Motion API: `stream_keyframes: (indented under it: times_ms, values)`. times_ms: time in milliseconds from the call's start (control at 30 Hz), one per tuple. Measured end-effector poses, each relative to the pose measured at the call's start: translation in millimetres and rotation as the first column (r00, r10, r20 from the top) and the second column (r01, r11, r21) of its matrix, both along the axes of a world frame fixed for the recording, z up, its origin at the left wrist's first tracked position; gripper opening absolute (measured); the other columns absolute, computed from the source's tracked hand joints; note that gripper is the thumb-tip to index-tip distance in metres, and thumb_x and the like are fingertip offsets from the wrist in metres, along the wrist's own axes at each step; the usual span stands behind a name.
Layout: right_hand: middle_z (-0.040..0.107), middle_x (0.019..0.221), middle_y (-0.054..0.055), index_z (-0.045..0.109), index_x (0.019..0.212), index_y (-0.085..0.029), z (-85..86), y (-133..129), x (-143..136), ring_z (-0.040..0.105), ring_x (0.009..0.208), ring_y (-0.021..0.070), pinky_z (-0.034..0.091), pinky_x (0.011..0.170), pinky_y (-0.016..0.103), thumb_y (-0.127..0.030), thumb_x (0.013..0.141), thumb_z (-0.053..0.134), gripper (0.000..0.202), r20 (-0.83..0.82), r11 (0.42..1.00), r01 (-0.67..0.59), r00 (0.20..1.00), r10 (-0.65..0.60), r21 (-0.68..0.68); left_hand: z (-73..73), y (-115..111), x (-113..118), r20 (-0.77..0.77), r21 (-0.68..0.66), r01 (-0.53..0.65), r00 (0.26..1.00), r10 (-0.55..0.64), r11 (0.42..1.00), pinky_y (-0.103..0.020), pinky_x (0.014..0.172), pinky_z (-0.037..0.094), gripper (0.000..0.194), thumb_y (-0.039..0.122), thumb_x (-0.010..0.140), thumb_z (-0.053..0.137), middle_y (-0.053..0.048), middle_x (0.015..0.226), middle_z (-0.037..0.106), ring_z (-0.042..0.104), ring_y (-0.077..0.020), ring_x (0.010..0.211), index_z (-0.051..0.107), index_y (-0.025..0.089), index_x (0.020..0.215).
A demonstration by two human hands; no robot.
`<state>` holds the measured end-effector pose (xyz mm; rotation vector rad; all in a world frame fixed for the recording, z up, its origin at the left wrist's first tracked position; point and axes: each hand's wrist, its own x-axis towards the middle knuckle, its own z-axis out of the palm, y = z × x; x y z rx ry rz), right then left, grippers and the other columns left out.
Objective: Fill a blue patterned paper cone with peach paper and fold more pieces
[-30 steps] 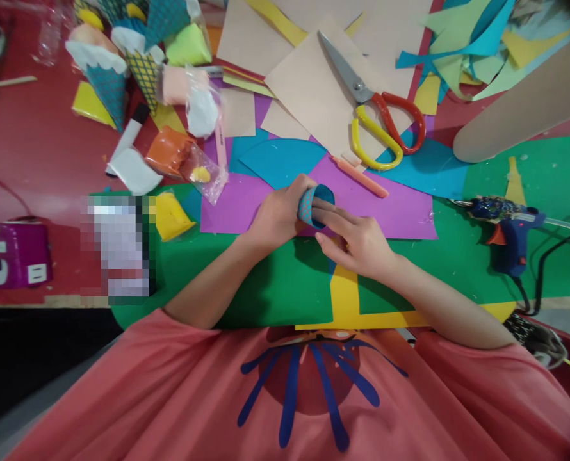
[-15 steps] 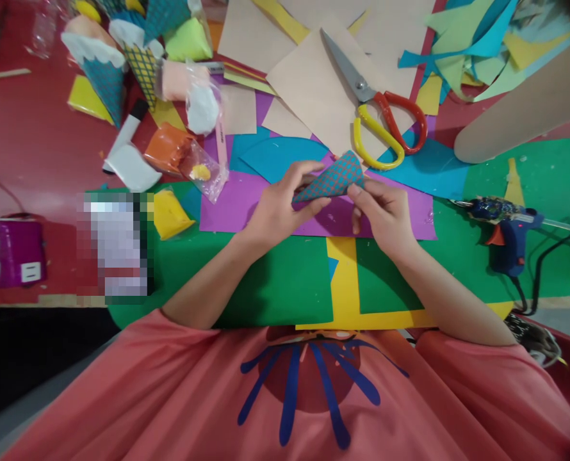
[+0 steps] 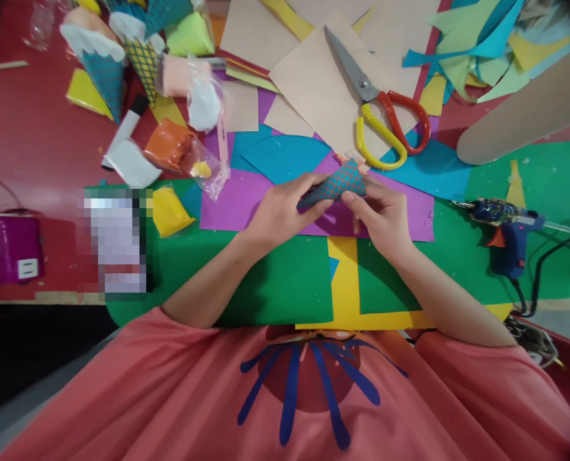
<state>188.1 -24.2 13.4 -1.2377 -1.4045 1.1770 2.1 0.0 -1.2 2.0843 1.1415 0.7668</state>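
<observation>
Between my two hands lies a paper cone (image 3: 339,184), blue with a reddish criss-cross pattern, its wide end toward the right. The fingers and thumb of my left hand (image 3: 285,208) wrap its narrow end. At the wide end, my right hand (image 3: 383,208) pinches the rim, thumb in front and fingers behind. Below them is a purple sheet (image 3: 232,205) on the green mat (image 3: 275,282). Just beyond the cone rest scissors (image 3: 374,96) with one red and one yellow handle, lying on beige sheets (image 3: 304,83).
A blue glue gun (image 3: 508,237) with a glue stick lies at the right. Beige roll (image 3: 520,112) and paper scraps (image 3: 477,51) are at the upper right. Finished-looking cones (image 3: 100,70), clay packets (image 3: 170,144) and a marker (image 3: 126,128) crowd the left. A purple device (image 3: 9,250) stands far left.
Both hands have closed in on the cone, and its wide end has tilted, with the rim more pointed upward. My left hand has shifted slightly right. The rest looks the same.
</observation>
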Motion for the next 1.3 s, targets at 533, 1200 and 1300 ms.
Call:
stream_keyframes:
  times_ms: [533,1200,1300]
  values:
    - [0.070,0.085,0.006,0.057,0.060,-0.017,-3.8,-7.7,-1.6,0.066,0.077,0.0140,0.052,0.068,0.026,-0.026,0.093,0.055,0.034,0.351,0.921,-0.138,0.936,0.001,0.365,-0.3,0.6,3.0,-0.013,-0.119,0.117,0.993,-0.119,0.986,-0.031,0.088,0.053,0.043,0.030,0.082,0.057,-0.006,0.117,0.068,0.066,-0.0203,0.104,0.056,0.017,0.123]
    - [0.069,0.115,0.014,0.067,0.107,-0.015,4.4,-19.8,-0.5,0.071,0.084,0.0175,0.057,0.069,0.028,-0.031,0.094,0.047,0.029,0.580,0.791,-0.439,0.804,0.134,0.426,0.4,-1.2,0.9,-0.006,-0.068,0.115,0.993,-0.116,0.991,-0.025,0.056,0.051,0.042,0.066,0.086,0.046,0.001,0.077,0.067,0.063,-0.0118,0.065,0.054,0.025,0.087]
    - [0.068,0.119,0.014,0.068,0.109,-0.014,4.2,-21.1,0.0,0.070,0.085,0.0187,0.057,0.069,0.030,-0.033,0.095,0.043,0.034,0.630,0.783,-0.463,0.767,0.120,0.415,-0.3,-0.5,2.2,0.008,-0.082,0.095,0.996,-0.094,0.992,-0.025,0.058,0.052,0.042,0.067,0.083,0.049,0.002,0.080,0.068,0.064,-0.0122,0.068,0.053,0.026,0.088]
